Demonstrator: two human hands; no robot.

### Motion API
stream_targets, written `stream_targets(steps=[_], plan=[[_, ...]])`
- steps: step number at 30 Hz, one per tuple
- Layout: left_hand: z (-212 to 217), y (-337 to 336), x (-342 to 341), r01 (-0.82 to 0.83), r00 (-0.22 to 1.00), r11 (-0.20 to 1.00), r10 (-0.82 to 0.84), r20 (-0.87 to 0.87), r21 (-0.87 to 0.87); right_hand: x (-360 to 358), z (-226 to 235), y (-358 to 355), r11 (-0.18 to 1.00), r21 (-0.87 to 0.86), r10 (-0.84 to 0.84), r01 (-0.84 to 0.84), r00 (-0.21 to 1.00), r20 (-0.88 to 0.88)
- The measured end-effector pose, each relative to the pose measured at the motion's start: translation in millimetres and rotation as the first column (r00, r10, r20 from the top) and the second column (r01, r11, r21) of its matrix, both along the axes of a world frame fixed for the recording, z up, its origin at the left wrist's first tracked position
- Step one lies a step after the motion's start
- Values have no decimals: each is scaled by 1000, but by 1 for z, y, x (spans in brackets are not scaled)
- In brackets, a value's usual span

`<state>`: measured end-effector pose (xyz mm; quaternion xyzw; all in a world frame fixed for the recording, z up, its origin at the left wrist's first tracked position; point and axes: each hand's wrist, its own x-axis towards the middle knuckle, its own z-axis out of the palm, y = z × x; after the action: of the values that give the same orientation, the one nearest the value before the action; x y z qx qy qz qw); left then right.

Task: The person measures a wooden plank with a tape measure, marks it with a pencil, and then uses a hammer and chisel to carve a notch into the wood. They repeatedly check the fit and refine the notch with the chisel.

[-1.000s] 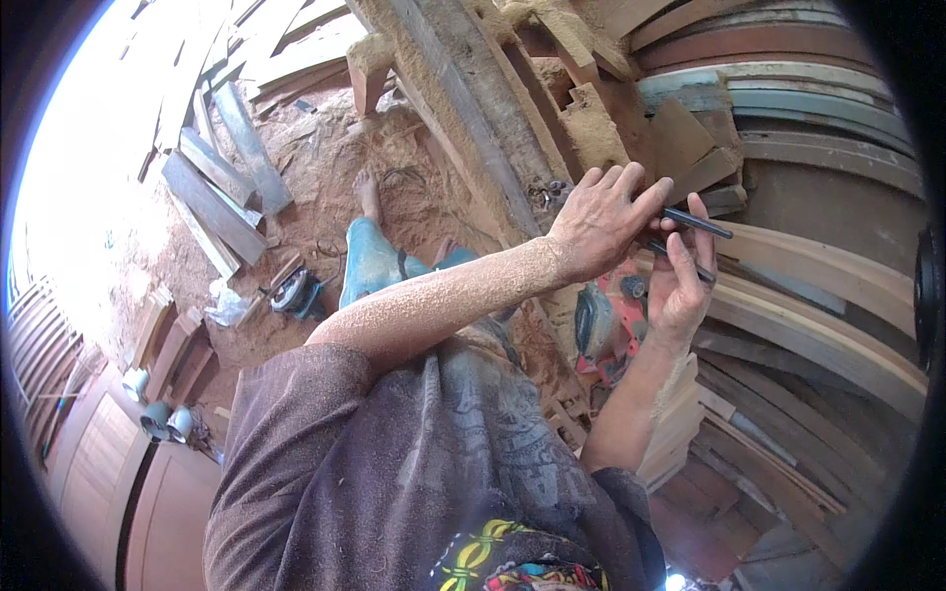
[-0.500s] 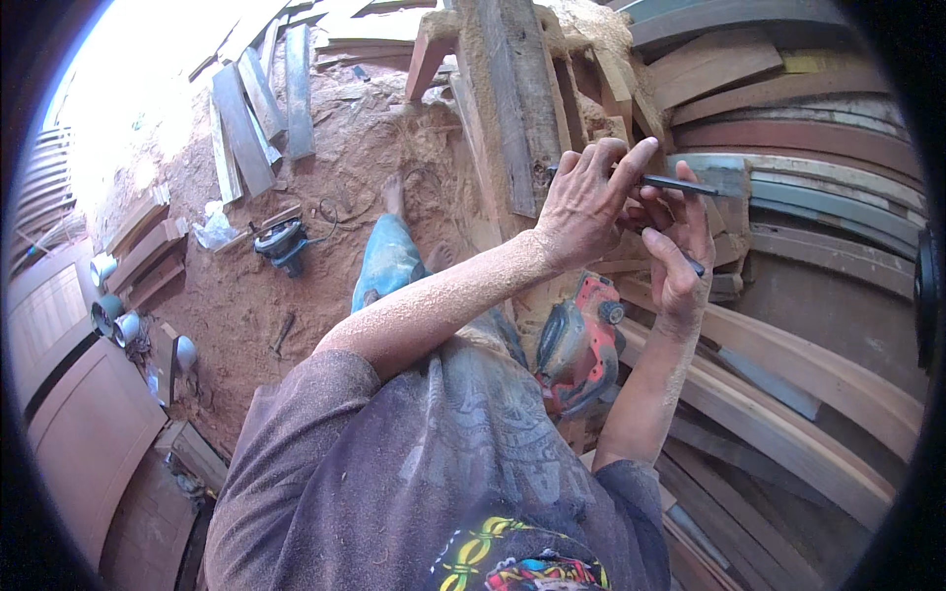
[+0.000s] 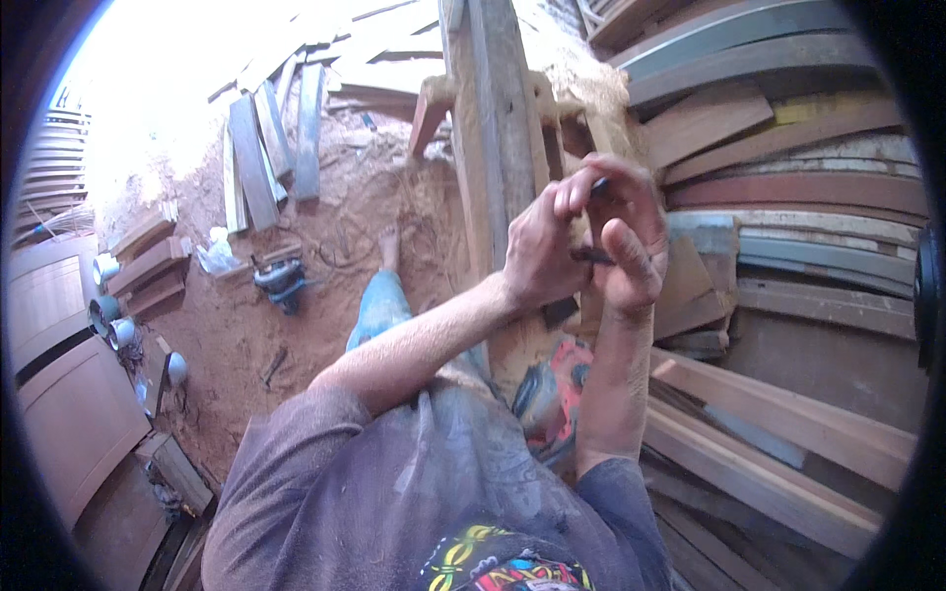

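In front of my chest, both hands are raised close together over the work area. My left hand [image 3: 539,244] has its fingers curled around part of a dark, slim bar-like piece [image 3: 591,254], whose exact kind I cannot make out. Facing it, my right hand [image 3: 636,246] has its thumb up and its fingers bent toward the left hand, blurred by motion, with the dark piece between them. A second dark bit [image 3: 599,187] shows at the left fingertips. Below the hands, a red and dark power tool [image 3: 567,379] is partly covered by my right forearm.
A long timber beam [image 3: 505,128] stands ahead, with sawdust heaped beside it. Stacked boards [image 3: 788,187] fill the right side. On the dirt floor lie a teal power tool [image 3: 283,281], loose planks [image 3: 251,163] and a clear plastic bag [image 3: 217,254]. Wooden panels [image 3: 84,414] lie left.
Both hands have shifted left and drawn closer together. The long dark bar that stuck out past the right fingers is now mostly hidden between the hands. The head view has also shifted.
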<state>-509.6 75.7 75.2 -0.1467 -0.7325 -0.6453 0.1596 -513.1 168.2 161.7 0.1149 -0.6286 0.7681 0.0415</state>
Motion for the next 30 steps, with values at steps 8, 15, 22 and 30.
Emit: stream_targets(steps=[8,15,22,30], plan=[[-12,-6,-28,100,990,993,-106,93,68,-39,-4,-21,954,133,-288,269,945,155],[-25,3,-45,81,971,991,-102,216,103,-80,-15,-12,964,82,-267,255,904,335],[-29,12,-72,56,997,990,-62,45,131,-108,-18,-10,942,125,-332,310,825,457],[-47,-5,-53,157,976,983,-170,139,101,-71,-21,-20,909,194,-403,369,896,185]])
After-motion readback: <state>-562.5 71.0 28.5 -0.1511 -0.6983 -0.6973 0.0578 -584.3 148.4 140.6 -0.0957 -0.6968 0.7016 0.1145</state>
